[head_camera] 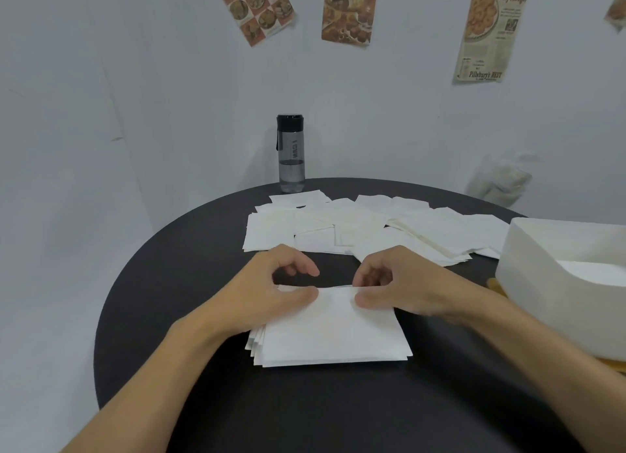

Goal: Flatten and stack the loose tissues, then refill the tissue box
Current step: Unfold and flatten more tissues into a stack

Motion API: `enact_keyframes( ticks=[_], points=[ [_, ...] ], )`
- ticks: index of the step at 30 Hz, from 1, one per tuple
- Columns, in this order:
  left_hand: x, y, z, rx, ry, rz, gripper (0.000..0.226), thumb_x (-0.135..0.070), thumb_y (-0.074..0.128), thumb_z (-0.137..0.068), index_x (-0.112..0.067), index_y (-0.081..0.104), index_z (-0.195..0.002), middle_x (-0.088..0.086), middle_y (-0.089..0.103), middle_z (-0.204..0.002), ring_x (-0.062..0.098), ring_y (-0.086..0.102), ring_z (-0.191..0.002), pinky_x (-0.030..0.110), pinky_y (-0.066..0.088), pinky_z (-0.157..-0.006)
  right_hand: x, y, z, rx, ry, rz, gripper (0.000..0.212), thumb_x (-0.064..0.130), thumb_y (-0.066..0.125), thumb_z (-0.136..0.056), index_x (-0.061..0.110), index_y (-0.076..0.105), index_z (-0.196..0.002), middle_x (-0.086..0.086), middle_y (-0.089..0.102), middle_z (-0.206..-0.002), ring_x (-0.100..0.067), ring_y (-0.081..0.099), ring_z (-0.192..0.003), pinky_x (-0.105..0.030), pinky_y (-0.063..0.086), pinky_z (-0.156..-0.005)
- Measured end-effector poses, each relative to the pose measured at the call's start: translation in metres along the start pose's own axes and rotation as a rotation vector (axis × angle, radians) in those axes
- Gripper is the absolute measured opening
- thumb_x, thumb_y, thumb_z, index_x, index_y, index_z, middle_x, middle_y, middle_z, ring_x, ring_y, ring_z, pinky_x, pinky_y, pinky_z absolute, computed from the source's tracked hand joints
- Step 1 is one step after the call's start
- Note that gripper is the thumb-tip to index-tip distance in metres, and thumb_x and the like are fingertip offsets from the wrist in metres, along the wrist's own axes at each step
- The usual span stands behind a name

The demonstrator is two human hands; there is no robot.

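Your left hand (271,283) and right hand (399,283) reached in from the near edge of the dark round bench (162,283) and met over the stack (333,341) of flattened tissues lying just in front of you. That stack sat squarely enough, though its left edges were fanned out a little. Your right hand pinched the far edge of the top tissue (338,303) between thumb and curled fingers. Your left thumb lay on the same sheet, with the fingers curled above its far edge and a dark gap showing under them, so I cannot tell whether that hand actually gripped the sheet. Beyond your hands, the loose tissues (359,229) were spread in an overlapping scatter across the far half of the bench, apart from the stack. To your right stood the tissue box (548,283), white with a curved, cut-away wall, resting on something wood-coloured that showed only as a thin edge beneath it. Something white and flat was visible inside its opening, but I cannot tell whether that was tissues or the box's own lining. At the far rim of the bench stood a translucent grey bottle (291,154) with a black cap, upright, holding clear liquid in its lower part. A crumpled pale bag (501,181) sat behind the bench to the right, and food posters (349,12) hung on the wall.
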State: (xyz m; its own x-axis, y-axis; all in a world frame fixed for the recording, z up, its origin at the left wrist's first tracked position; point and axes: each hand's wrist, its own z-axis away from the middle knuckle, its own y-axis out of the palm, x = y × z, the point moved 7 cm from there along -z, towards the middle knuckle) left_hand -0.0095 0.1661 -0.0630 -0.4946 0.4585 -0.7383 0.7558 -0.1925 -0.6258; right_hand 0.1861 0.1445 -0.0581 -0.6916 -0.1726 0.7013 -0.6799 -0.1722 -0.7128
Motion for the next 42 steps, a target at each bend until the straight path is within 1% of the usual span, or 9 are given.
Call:
enact_keyframes(
  ticks=[5, 11, 16, 19, 21, 23, 29, 37, 42],
  points=[
    [0.001, 0.016, 0.002, 0.179, -0.005, -0.053, 0.022, -0.037, 0.078, -0.079, -0.042, 0.071, -0.098, -0.023, 0.064, -0.109, 0.0, 0.058, -0.11, 0.025, 0.046, -0.097, -0.001, -0.01, -0.011, -0.134, 0.001, -0.048, 0.003, 0.023, 0.073, -0.083, 0.021, 0.072, -0.082, 0.006, 0.066, -0.083, -0.004, 0.053, -0.067, -0.011, 0.038, -0.05],
    [0.006, 0.013, -0.001, 0.169, 0.0, -0.085, 0.025, -0.045, 0.075, -0.076, -0.045, 0.07, -0.1, -0.019, 0.065, -0.11, 0.001, 0.058, -0.106, 0.03, 0.048, -0.098, -0.038, -0.057, -0.077, -0.526, 0.117, -0.048, 0.009, 0.014, 0.063, -0.089, 0.01, 0.067, -0.096, 0.004, 0.061, -0.089, -0.013, 0.056, -0.079, -0.021, 0.04, -0.058],
    [0.014, 0.011, -0.004, 0.16, 0.022, -0.096, 0.032, -0.045, 0.075, -0.079, -0.051, 0.064, -0.108, -0.019, 0.063, -0.101, 0.003, 0.058, -0.096, 0.021, 0.048, -0.085, -0.078, -0.061, -0.122, -0.376, 0.13, 0.165, 0.04, 0.027, 0.076, -0.085, 0.012, 0.065, -0.12, -0.001, 0.061, -0.123, -0.021, 0.056, -0.114, -0.032, 0.044, -0.097],
    [0.017, 0.011, -0.006, 0.159, 0.031, -0.098, 0.034, -0.058, 0.069, -0.07, -0.053, 0.065, -0.104, -0.019, 0.064, -0.105, 0.003, 0.058, -0.099, 0.024, 0.048, -0.088, -0.082, -0.062, -0.135, -0.313, 0.131, 0.21, 0.038, 0.033, 0.079, -0.081, 0.017, 0.067, -0.113, 0.003, 0.06, -0.106, -0.017, 0.055, -0.098, -0.026, 0.041, -0.083],
    [0.017, 0.012, -0.007, 0.158, 0.034, -0.099, 0.037, -0.062, 0.064, -0.067, -0.052, 0.066, -0.103, -0.018, 0.065, -0.107, 0.003, 0.058, -0.1, 0.027, 0.049, -0.09, -0.081, -0.063, -0.139, -0.313, 0.137, 0.226, 0.019, 0.031, 0.079, -0.08, 0.019, 0.066, -0.088, 0.005, 0.055, -0.08, -0.018, 0.05, -0.079, -0.027, 0.04, -0.068],
    [0.018, 0.011, -0.007, 0.15, 0.035, -0.099, 0.039, -0.063, 0.064, -0.066, -0.05, 0.067, -0.103, -0.019, 0.065, -0.107, 0.002, 0.059, -0.101, 0.027, 0.05, -0.09, -0.079, -0.063, -0.14, -0.317, 0.124, 0.266, 0.021, 0.025, 0.075, -0.083, 0.009, 0.065, -0.072, -0.008, 0.053, -0.067, -0.021, 0.044, -0.069, -0.036, 0.042, -0.062],
    [0.021, 0.01, -0.008, 0.135, 0.028, -0.099, 0.037, -0.062, 0.065, -0.068, -0.046, 0.068, -0.101, -0.02, 0.065, -0.106, 0.003, 0.059, -0.1, 0.03, 0.051, -0.09, -0.068, -0.06, -0.134, -0.369, 0.046, 0.373, 0.02, 0.002, 0.048, -0.086, -0.007, 0.052, -0.068, -0.012, 0.043, -0.065, -0.019, 0.032, -0.062, -0.032, 0.027, -0.058],
    [0.022, 0.01, -0.008, 0.129, 0.019, -0.098, 0.029, -0.057, 0.069, -0.073, -0.045, 0.068, -0.1, -0.02, 0.065, -0.106, 0.003, 0.059, -0.1, 0.03, 0.051, -0.091, -0.047, -0.079, -0.121, -0.645, 0.0, 0.369, 0.032, 0.006, 0.045, -0.09, 0.016, 0.05, -0.06, -0.009, 0.061, -0.073, -0.028, 0.051, -0.075, -0.03, 0.035, -0.055],
    [0.021, 0.01, -0.008, 0.123, 0.009, -0.093, 0.026, -0.052, 0.072, -0.075, -0.044, 0.069, -0.099, -0.018, 0.066, -0.105, 0.003, 0.059, -0.099, 0.03, 0.051, -0.09, -0.016, -0.086, -0.098, -0.698, -0.089, 0.344, 0.022, 0.016, 0.047, -0.101, 0.012, 0.068, -0.095, -0.005, 0.061, -0.098, -0.024, 0.056, -0.091, -0.035, 0.045, -0.072]
  ],
)
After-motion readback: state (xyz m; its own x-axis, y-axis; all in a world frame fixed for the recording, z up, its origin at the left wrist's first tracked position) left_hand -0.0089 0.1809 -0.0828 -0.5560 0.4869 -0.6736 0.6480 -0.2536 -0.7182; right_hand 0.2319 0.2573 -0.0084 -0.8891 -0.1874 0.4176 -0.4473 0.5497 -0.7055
